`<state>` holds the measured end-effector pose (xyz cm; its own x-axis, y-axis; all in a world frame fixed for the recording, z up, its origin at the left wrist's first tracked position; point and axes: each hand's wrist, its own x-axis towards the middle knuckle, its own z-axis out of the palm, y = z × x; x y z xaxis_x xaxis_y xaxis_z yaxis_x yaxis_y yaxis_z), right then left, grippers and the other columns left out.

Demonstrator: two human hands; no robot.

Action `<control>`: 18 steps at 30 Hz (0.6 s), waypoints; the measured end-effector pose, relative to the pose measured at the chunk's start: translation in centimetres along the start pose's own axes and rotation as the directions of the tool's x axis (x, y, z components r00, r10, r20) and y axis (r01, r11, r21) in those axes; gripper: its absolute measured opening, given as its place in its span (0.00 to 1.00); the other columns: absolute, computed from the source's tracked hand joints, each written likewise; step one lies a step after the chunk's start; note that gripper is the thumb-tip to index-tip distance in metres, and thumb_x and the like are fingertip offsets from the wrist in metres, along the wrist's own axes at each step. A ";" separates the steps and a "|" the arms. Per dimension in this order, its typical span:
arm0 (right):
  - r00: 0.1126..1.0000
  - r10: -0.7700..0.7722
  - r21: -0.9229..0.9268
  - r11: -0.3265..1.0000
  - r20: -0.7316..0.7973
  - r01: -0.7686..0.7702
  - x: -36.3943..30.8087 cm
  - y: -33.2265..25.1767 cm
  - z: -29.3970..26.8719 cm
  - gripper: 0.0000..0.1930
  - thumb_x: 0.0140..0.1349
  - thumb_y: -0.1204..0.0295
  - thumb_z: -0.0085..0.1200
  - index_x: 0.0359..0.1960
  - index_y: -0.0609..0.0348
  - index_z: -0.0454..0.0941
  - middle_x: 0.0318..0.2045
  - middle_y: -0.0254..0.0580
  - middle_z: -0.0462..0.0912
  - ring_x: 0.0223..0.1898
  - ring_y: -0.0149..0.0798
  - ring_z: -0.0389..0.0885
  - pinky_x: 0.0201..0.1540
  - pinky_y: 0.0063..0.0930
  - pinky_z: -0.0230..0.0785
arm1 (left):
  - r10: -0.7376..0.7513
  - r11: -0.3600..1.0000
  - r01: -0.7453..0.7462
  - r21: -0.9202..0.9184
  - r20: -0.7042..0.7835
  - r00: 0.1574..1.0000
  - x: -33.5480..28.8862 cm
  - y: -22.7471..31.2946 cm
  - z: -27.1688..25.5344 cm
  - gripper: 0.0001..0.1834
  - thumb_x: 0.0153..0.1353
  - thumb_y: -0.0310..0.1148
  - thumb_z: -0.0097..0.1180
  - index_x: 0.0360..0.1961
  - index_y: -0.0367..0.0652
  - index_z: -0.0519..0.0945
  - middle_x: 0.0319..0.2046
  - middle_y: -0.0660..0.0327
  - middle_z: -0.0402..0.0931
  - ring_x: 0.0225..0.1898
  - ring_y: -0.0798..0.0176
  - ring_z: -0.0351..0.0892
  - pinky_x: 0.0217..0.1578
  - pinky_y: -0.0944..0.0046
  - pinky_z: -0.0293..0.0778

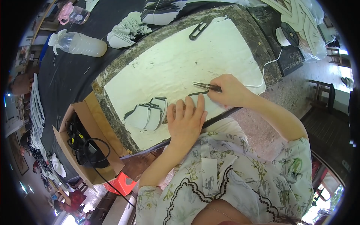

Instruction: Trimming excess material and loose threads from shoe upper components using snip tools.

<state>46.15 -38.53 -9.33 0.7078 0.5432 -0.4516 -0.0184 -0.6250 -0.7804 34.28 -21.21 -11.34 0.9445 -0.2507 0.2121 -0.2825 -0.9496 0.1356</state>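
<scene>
My left hand (pixel 186 122) lies flat with fingers apart on a pale, black-edged cut piece (pixel 215 106) near the front edge of the white work sheet (pixel 165 63). My right hand (pixel 229 92) is closed around small pointed scissors (pixel 206 86), their dark metal blades pointing left above the piece. Its fingertips are by the end of a black edging strip (pixel 198 92); whether they also pinch it I cannot tell. Left of my left hand, several similar pale pieces with black edging (pixel 148 114) lie overlapping. Part of the piece under my palm is hidden.
A black slotted tool (pixel 198 30) lies at the sheet's far side. Stacked pale pieces (pixel 127 30), a cloudy plastic bottle (pixel 82 44) and a pink-lidded jug (pixel 74 14) stand beyond the slab. A cardboard box (pixel 99 133) holds a black cabled device. A thread spool (pixel 287 34) stands far right.
</scene>
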 end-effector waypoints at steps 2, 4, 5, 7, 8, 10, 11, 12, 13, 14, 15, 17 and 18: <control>1.000 0.019 0.021 1.000 -0.003 -0.018 -0.1 0.1 -0.3 0.11 0.56 0.72 0.54 0.22 0.68 0.76 0.13 0.44 0.75 0.13 0.33 0.77 0.19 0.28 0.69 | 0.049 0.999 -0.048 0.025 -0.014 0.999 0.1 -0.1 0.2 0.24 0.60 0.41 0.56 0.58 0.49 0.75 0.51 0.61 0.70 0.51 0.55 0.68 0.54 0.52 0.63; 1.000 -0.007 -0.001 1.000 -0.029 0.007 -0.1 0.5 -0.7 0.11 0.56 0.71 0.54 0.22 0.68 0.76 0.13 0.46 0.76 0.14 0.36 0.78 0.20 0.30 0.69 | 0.099 0.994 -0.098 -0.040 0.011 0.995 0.1 -0.4 0.8 0.25 0.59 0.39 0.57 0.58 0.47 0.74 0.51 0.60 0.70 0.50 0.55 0.69 0.52 0.54 0.66; 0.998 -0.034 -0.025 0.999 -0.051 0.033 0.0 0.7 -0.9 0.11 0.55 0.71 0.54 0.22 0.68 0.77 0.14 0.48 0.76 0.15 0.39 0.78 0.21 0.32 0.69 | 0.102 0.994 -0.102 -0.042 0.010 0.995 0.3 -0.5 0.7 0.25 0.59 0.39 0.57 0.58 0.47 0.74 0.51 0.60 0.70 0.50 0.55 0.69 0.52 0.54 0.66; 0.989 -0.120 -0.131 0.985 -0.082 0.108 0.2 1.4 -0.9 0.11 0.54 0.70 0.55 0.22 0.68 0.76 0.15 0.50 0.76 0.16 0.43 0.78 0.23 0.34 0.68 | 0.146 0.989 -0.147 0.012 0.030 0.989 0.6 -0.4 0.3 0.26 0.58 0.38 0.57 0.58 0.45 0.74 0.50 0.58 0.70 0.49 0.55 0.70 0.51 0.54 0.67; 0.973 -0.210 -0.239 0.954 -0.098 0.182 0.2 1.7 -0.9 0.11 0.54 0.69 0.55 0.22 0.67 0.76 0.16 0.52 0.76 0.18 0.48 0.77 0.24 0.36 0.68 | 0.151 0.988 -0.151 0.008 0.030 0.988 0.8 -0.3 0.2 0.26 0.58 0.38 0.57 0.58 0.45 0.74 0.50 0.58 0.70 0.49 0.55 0.70 0.51 0.54 0.67; 0.981 -0.173 -0.230 0.962 -0.092 0.148 0.3 1.6 -1.3 0.12 0.53 0.68 0.55 0.22 0.67 0.76 0.17 0.53 0.76 0.19 0.51 0.76 0.25 0.38 0.67 | 0.176 0.983 -0.177 0.039 0.039 0.984 1.0 -0.4 0.0 0.27 0.56 0.37 0.58 0.59 0.45 0.73 0.48 0.58 0.70 0.47 0.55 0.69 0.50 0.55 0.67; 0.987 -0.136 -0.221 0.969 -0.087 0.114 0.3 1.6 -1.4 0.12 0.52 0.67 0.56 0.22 0.67 0.75 0.17 0.55 0.75 0.21 0.54 0.76 0.26 0.40 0.66 | 0.176 0.983 -0.177 0.039 0.039 0.984 1.1 -0.4 -0.2 0.27 0.56 0.37 0.58 0.59 0.45 0.73 0.48 0.58 0.70 0.47 0.55 0.69 0.50 0.55 0.67; 0.987 -0.135 -0.220 0.969 -0.088 0.113 0.3 1.5 -1.6 0.12 0.52 0.67 0.56 0.22 0.67 0.75 0.17 0.55 0.75 0.21 0.54 0.76 0.26 0.40 0.66 | 0.185 0.982 -0.187 0.023 0.066 0.981 1.3 -0.5 -0.4 0.29 0.55 0.37 0.58 0.60 0.46 0.73 0.47 0.58 0.69 0.46 0.54 0.69 0.50 0.55 0.67; 0.986 -0.144 -0.239 0.964 -0.089 0.119 0.3 1.5 -1.7 0.12 0.52 0.67 0.55 0.22 0.66 0.75 0.17 0.54 0.75 0.21 0.54 0.76 0.26 0.39 0.66 | 0.194 0.981 -0.196 0.006 0.092 0.977 1.5 -0.5 -0.6 0.30 0.53 0.37 0.58 0.60 0.46 0.73 0.47 0.57 0.69 0.46 0.54 0.69 0.49 0.55 0.67; 0.984 -0.153 -0.258 0.958 -0.090 0.125 0.3 1.5 -1.8 0.12 0.52 0.68 0.55 0.21 0.66 0.74 0.17 0.54 0.75 0.21 0.54 0.76 0.26 0.39 0.66 | 0.195 0.980 -0.196 0.007 0.092 0.977 1.7 -0.4 -0.8 0.30 0.53 0.37 0.58 0.60 0.46 0.73 0.47 0.57 0.69 0.46 0.54 0.69 0.49 0.55 0.67; 0.984 -0.152 -0.258 0.958 -0.093 0.123 0.3 1.5 -1.8 0.12 0.52 0.68 0.55 0.21 0.66 0.74 0.17 0.54 0.75 0.21 0.54 0.76 0.26 0.39 0.66 | 0.198 0.980 -0.200 0.006 0.110 0.974 1.9 -0.4 -0.9 0.31 0.52 0.37 0.59 0.61 0.47 0.72 0.47 0.57 0.69 0.45 0.53 0.69 0.49 0.55 0.67; 0.979 -0.167 -0.265 0.955 -0.113 0.132 0.3 1.5 -1.7 0.12 0.52 0.68 0.55 0.20 0.66 0.74 0.18 0.55 0.75 0.21 0.55 0.75 0.26 0.40 0.66 | 0.204 0.978 -0.206 0.006 0.127 0.971 2.1 -0.3 -1.1 0.33 0.51 0.37 0.59 0.62 0.48 0.72 0.46 0.57 0.69 0.45 0.53 0.69 0.49 0.55 0.67; 0.979 -0.167 -0.266 0.955 -0.115 0.132 0.3 1.7 -1.7 0.12 0.52 0.68 0.55 0.20 0.66 0.74 0.18 0.55 0.75 0.21 0.55 0.75 0.26 0.40 0.66 | 0.205 0.978 -0.208 0.005 0.151 0.967 2.3 -0.2 -1.2 0.34 0.51 0.37 0.59 0.62 0.48 0.71 0.46 0.57 0.69 0.45 0.53 0.68 0.49 0.54 0.66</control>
<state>47.55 -40.34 -10.03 0.7776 0.5717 -0.2618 0.2635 -0.6743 -0.6899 36.29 -21.35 -9.77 0.8810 -0.4652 0.0865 -0.4717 -0.8778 0.0838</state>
